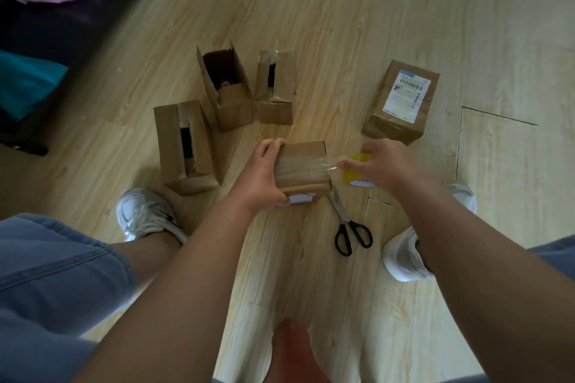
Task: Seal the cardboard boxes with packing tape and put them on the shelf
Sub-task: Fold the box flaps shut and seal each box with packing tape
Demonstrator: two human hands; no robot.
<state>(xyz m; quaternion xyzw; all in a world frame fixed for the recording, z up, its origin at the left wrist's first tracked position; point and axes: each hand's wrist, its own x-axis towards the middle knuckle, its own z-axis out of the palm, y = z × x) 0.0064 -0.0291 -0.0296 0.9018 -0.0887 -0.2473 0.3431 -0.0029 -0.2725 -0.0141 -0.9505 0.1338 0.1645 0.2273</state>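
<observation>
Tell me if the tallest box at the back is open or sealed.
Open: the tallest box has its flaps standing up, dark inside showing.

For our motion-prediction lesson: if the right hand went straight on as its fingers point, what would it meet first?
Most likely the cardboard box that the left hand grips; the right hand points at its end, though depth is unclear.
</observation>
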